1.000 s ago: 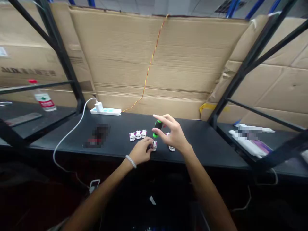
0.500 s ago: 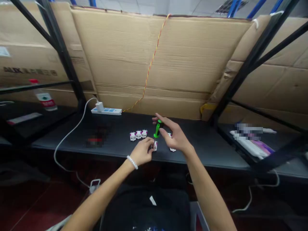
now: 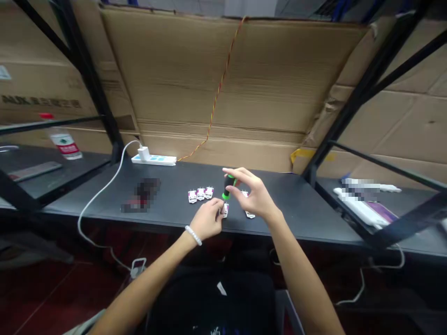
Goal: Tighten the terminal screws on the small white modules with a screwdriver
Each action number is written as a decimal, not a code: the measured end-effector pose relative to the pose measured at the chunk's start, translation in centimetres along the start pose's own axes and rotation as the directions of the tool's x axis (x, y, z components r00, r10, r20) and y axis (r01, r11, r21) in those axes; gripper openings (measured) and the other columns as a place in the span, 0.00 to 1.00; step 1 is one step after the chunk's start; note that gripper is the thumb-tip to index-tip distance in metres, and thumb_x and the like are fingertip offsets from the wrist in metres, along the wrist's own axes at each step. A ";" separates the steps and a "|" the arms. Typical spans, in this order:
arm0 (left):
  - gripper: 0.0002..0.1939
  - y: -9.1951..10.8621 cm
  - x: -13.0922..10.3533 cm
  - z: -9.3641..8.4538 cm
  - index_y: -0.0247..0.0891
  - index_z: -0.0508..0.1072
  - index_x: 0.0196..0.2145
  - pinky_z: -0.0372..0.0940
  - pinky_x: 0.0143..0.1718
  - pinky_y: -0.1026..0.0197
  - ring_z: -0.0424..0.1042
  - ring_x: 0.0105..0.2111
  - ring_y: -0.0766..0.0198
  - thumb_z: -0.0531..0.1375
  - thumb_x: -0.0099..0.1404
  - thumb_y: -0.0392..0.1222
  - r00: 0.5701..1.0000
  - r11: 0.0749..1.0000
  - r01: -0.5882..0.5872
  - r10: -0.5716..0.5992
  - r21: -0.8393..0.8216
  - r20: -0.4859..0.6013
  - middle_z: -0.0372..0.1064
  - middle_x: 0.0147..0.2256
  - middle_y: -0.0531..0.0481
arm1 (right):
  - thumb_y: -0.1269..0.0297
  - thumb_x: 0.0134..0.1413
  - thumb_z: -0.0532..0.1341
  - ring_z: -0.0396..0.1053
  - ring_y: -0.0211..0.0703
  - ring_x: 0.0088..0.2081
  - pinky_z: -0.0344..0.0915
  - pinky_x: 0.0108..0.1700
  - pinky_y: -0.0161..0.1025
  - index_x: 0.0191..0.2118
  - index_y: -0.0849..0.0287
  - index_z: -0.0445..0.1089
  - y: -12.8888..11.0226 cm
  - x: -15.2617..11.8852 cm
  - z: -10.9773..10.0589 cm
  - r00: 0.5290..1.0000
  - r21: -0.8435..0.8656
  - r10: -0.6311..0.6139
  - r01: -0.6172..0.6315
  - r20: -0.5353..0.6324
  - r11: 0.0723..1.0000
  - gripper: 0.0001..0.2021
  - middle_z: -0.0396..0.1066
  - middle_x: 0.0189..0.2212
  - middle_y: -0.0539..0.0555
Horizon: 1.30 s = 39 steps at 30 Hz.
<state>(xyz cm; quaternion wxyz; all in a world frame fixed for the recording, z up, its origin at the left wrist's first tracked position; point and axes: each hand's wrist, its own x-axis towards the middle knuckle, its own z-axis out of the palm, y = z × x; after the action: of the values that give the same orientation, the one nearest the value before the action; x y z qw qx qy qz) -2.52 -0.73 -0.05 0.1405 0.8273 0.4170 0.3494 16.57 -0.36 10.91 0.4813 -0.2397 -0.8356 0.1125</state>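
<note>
My right hand [image 3: 252, 193] has its thumb and fingers closed round the black-and-green handle of a screwdriver [image 3: 228, 186], which stands upright with its tip down. Under the tip lies a small white and purple part [image 3: 226, 211], partly hidden by fingers. My left hand [image 3: 208, 217], with a pale bead bracelet at the wrist, pinches at this part beside the screwdriver shaft. Three similar white and purple parts [image 3: 200, 194] sit in a row to the left. Another such part [image 3: 249, 214] lies partly behind my right hand.
A white power strip [image 3: 153, 160] with a plugged-in charger stands at the back, its white cable [image 3: 104, 187] running over the front edge. A blurred dark object [image 3: 143, 195] lies to the left. Black shelf posts [image 3: 349, 111] and a cardboard wall [image 3: 174, 83] bound the black table.
My right fingers have gone from spread around the screwdriver to closed on its handle, and the handle has turned. My left hand stays almost in place.
</note>
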 end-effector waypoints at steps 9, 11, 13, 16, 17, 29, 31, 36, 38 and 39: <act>0.09 -0.2 0.3 -0.7 0.40 0.71 0.32 0.70 0.52 0.53 0.75 0.44 0.55 0.60 0.61 0.26 0.999 0.996 0.003 0.001 -0.089 0.039 0.74 0.43 0.46 | 0.65 0.66 0.65 0.70 0.43 0.38 0.74 0.45 0.44 0.63 0.48 0.72 0.2 0.1 0.0 0.999 -0.081 0.009 -0.013 -0.050 0.997 0.21 0.73 0.44 0.54; 0.08 -0.2 0.3 -0.8 0.40 0.71 0.32 0.70 0.53 0.52 0.75 0.45 0.55 0.60 0.62 0.27 0.999 0.994 0.011 -0.007 -0.105 0.044 0.74 0.43 0.46 | 0.64 0.66 0.65 0.70 0.42 0.37 0.74 0.45 0.44 0.63 0.49 0.72 0.3 0.0 -0.2 0.999 -0.087 0.016 -0.020 -0.050 0.996 0.21 0.74 0.44 0.54; 0.08 -0.2 0.4 -0.8 0.40 0.71 0.32 0.69 0.54 0.52 0.75 0.45 0.54 0.61 0.62 0.27 0.999 0.995 0.018 -0.014 -0.102 0.036 0.74 0.43 0.46 | 0.64 0.66 0.65 0.70 0.42 0.38 0.74 0.45 0.44 0.62 0.49 0.73 0.3 0.0 -0.4 0.999 -0.081 0.016 -0.019 -0.038 0.997 0.21 0.74 0.45 0.55; 0.08 -0.1 0.4 -0.7 0.40 0.71 0.31 0.70 0.53 0.52 0.75 0.45 0.54 0.61 0.62 0.27 1.000 0.995 0.022 -0.019 -0.096 0.023 0.74 0.43 0.46 | 0.64 0.66 0.65 0.73 0.44 0.42 0.75 0.46 0.44 0.63 0.49 0.72 0.1 -0.1 -0.6 0.999 -0.048 0.029 -0.030 -0.021 0.998 0.21 0.75 0.46 0.56; 0.08 -0.1 0.4 -0.7 0.40 0.71 0.31 0.70 0.53 0.53 0.75 0.45 0.54 0.61 0.62 0.27 1.000 0.995 0.022 -0.020 -0.096 0.022 0.75 0.43 0.46 | 0.64 0.66 0.64 0.74 0.45 0.44 0.75 0.47 0.45 0.64 0.49 0.71 0.1 -0.1 -0.7 0.999 -0.033 0.031 -0.032 -0.012 0.999 0.22 0.75 0.48 0.56; 0.08 -0.1 0.4 -0.7 0.40 0.71 0.32 0.69 0.53 0.52 0.74 0.44 0.55 0.61 0.62 0.27 0.999 0.997 0.013 -0.010 -0.082 0.031 0.73 0.42 0.46 | 0.60 0.63 0.69 0.70 0.42 0.36 0.74 0.42 0.44 0.57 0.50 0.76 0.2 0.3 0.0 0.999 -0.074 0.029 -0.031 -0.032 0.997 0.18 0.74 0.42 0.54; 0.08 -0.2 0.4 -0.6 0.39 0.71 0.32 0.70 0.52 0.52 0.74 0.43 0.55 0.61 0.62 0.27 1.000 0.998 0.004 -0.002 -0.068 0.027 0.73 0.41 0.46 | 0.58 0.62 0.70 0.68 0.42 0.35 0.73 0.41 0.43 0.55 0.51 0.77 0.1 0.4 0.4 0.997 -0.106 0.005 -0.013 -0.074 0.994 0.17 0.73 0.40 0.53; 0.07 -0.4 0.4 -0.6 0.39 0.72 0.33 0.70 0.52 0.52 0.74 0.43 0.54 0.61 0.63 0.28 0.999 0.997 -0.009 0.012 -0.082 0.032 0.73 0.42 0.46 | 0.65 0.67 0.62 0.73 0.48 0.50 0.75 0.51 0.47 0.68 0.48 0.66 0.0 0.4 1.0 1.000 -0.010 0.019 -0.019 -0.009 1.000 0.26 0.74 0.52 0.57; 0.07 -0.4 0.4 -0.6 0.39 0.72 0.33 0.70 0.52 0.52 0.74 0.44 0.54 0.61 0.64 0.28 0.999 0.997 -0.003 0.006 -0.082 0.036 0.74 0.42 0.45 | 0.66 0.68 0.60 0.73 0.49 0.54 0.75 0.55 0.49 0.71 0.47 0.61 0.2 0.3 1.0 0.999 0.042 0.045 -0.046 0.025 0.998 0.29 0.74 0.56 0.58; 0.07 -0.4 0.4 -0.7 0.39 0.72 0.33 0.70 0.52 0.52 0.74 0.44 0.54 0.62 0.63 0.28 0.999 0.997 0.000 0.003 -0.080 0.038 0.74 0.42 0.45 | 0.66 0.68 0.60 0.74 0.49 0.53 0.75 0.55 0.50 0.71 0.47 0.61 0.3 0.3 0.9 0.998 0.057 0.052 -0.054 0.030 0.997 0.28 0.75 0.55 0.58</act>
<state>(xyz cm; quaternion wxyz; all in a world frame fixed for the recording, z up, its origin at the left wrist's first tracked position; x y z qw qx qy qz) -3.02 -0.18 0.42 0.1813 0.8278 0.3991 0.3502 15.73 0.06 10.52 0.4728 -0.2460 -0.8322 0.1527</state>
